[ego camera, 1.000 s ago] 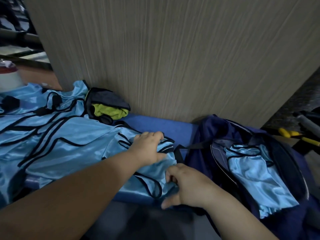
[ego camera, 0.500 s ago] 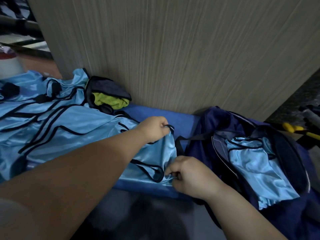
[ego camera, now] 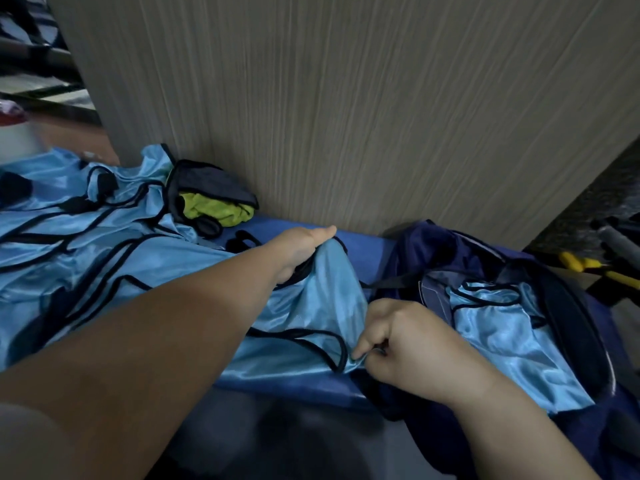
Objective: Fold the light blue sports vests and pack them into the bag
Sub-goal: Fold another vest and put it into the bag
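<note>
Left hand grips far edge of shiny light blue black-trimmed vest, fingers curled under. Right hand pinches its near corner, beside open navy fabric bag.

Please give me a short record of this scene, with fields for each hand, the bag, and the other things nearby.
Left hand: grips the upper edge of the light blue satin vest with black trim
Right hand: fingers pinch that vest's lower corner
Bag: dark navy fabric bag, open, with a folded light blue vest inside
Pile: heap of unfolded light blue vests at left
Other: dark pouch holding lime-green cloth; yellow-handled tool at right
</note>
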`<state>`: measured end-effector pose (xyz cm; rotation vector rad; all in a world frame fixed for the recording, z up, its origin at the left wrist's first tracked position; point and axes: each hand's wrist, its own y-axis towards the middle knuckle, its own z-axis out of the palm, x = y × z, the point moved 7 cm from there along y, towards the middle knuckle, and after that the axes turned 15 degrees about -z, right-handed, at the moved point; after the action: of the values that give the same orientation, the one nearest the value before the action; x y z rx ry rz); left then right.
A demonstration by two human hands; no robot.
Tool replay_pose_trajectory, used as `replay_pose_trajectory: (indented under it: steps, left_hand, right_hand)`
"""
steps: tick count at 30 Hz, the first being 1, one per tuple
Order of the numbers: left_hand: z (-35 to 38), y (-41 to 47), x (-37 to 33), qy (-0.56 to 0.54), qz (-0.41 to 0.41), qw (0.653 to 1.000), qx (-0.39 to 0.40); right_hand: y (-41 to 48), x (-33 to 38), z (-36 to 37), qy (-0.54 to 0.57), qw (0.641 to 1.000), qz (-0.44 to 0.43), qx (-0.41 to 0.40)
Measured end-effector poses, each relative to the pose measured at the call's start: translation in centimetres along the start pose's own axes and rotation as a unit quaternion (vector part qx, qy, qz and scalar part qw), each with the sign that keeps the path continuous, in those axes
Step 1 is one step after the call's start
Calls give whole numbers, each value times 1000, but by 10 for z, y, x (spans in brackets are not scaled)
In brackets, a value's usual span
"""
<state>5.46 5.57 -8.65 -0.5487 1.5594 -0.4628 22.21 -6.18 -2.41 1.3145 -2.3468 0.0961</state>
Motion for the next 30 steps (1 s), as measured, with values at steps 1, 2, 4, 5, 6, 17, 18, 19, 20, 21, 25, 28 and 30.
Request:
replay_pose_trajectory:
  steps: [1, 2, 4, 5, 6, 17, 18, 19, 20, 21, 25, 28, 30]
  left_hand:
    - [1, 1, -1, 7, 7, 1000, 6]
    - [3, 2, -3, 39, 25, 999, -1]
    - [9, 0, -9, 167, 78, 982, -32]
    - [13, -2, -11, 232, 102, 966, -53]
    - [17, -4, -11, 281, 117, 950, -69]
    - [67, -22, -29, 516, 202, 828, -81]
    - [67, -19, -28, 528, 197, 821, -90]
    - [66, -16, -28, 532, 187, 820, -98]
    - [64, -14, -28, 528, 177, 824, -103]
    - [62, -13, -28, 522, 169, 829, -109]
    - [58, -16, -36, 482, 162, 851, -129]
    - [47, -15, -41, 332, 155, 924, -111]
    - [40, -13, -41, 193, 144, 967, -79]
  right_hand:
    - [-2, -1, -3, 5, 1000, 8, 5]
    - [-3, -2, -4, 9, 1000, 16, 19]
    - [-4, -2, 0, 4, 997, 30, 65]
    - [-4, -2, 4, -1, 995, 39, 88]
    - [-4, -2, 8, -2, 993, 47, 107]
    - [-6, -41, 3, 42, 986, 159, 7]
    - [-8, -48, 0, 5, 981, 190, -24]
    - [-10, -54, -1, -22, 974, 221, -36]
    - [-11, -57, 2, -33, 969, 245, -33]
    - [-11, -60, 8, -29, 964, 263, -18]
    - [-10, -57, 23, 1, 957, 289, 22]
    - [-7, -50, 23, -2, 962, 273, 30]
    - [-5, -44, 21, -3, 967, 253, 25]
